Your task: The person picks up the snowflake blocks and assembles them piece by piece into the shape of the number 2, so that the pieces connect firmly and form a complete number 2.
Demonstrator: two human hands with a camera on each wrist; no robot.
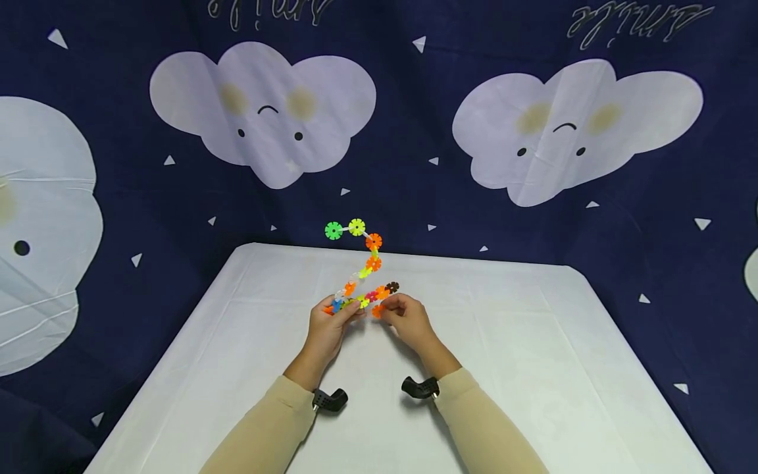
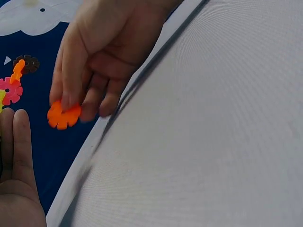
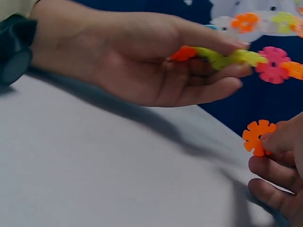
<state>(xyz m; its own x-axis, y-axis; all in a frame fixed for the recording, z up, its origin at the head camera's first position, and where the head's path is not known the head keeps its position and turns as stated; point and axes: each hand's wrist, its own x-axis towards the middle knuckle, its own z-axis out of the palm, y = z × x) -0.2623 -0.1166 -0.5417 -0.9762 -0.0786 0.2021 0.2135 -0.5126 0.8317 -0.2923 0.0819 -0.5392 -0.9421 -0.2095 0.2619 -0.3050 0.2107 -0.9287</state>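
Observation:
My left hand [image 1: 326, 327] holds a chain of linked plastic snowflake discs [image 1: 374, 263], thumb on top and fingers underneath. From the hand, one stretch of the chain curves up and back to a green disc [image 1: 333, 230]; the other reaches right to a dark brown disc [image 1: 392, 288]. Between thumb and fingers, my right hand [image 1: 410, 322] pinches a single orange snowflake disc [image 3: 259, 137]. That disc is apart from the chain, just below its brown end. A pink disc [image 3: 272, 65] shows past the left fingertips in the right wrist view.
Both hands are above a white-covered table [image 1: 521, 368]. Behind its far edge hangs a dark blue cloth [image 1: 403, 197] printed with white clouds and triangles. Each wrist wears a black camera mount, the left one [image 1: 330, 399] and the right one [image 1: 419, 388] facing inward.

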